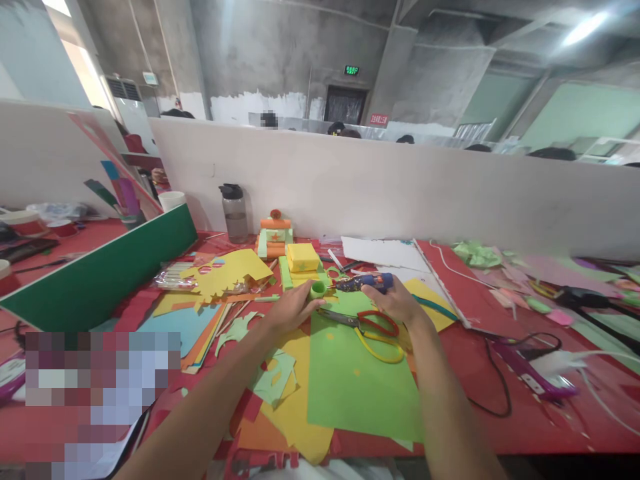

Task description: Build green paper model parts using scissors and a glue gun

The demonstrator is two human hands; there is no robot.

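The left hand point(294, 307) grasps a small green paper tube point(318, 290) from its left side, the thumb on the near side and the fingers on the far side. The right hand point(397, 301) is closed around a blue glue gun point(373, 283), whose long axis runs roughly left to right across the table, with its nozzle end to the left.

The relation that matters is nozzle to tube: the tube lies left of the right hand, in line with the glue gun, and the left hand is the nearer one to it. The tube's open end shows toward the viewer; how far its axis tilts is hard to tell. The nozzle end is just beside the tube's right side, but whether they touch cannot be made out.

Just nearer than the tube and glue gun lie scissors point(357, 323), blades toward the left and their red and yellow handles toward the right forearm. They rest over a large green paper sheet point(363, 393). On the far side of the tube stands a yellow box point(303, 257), and farther back an orange-and-green paper model point(275, 237).
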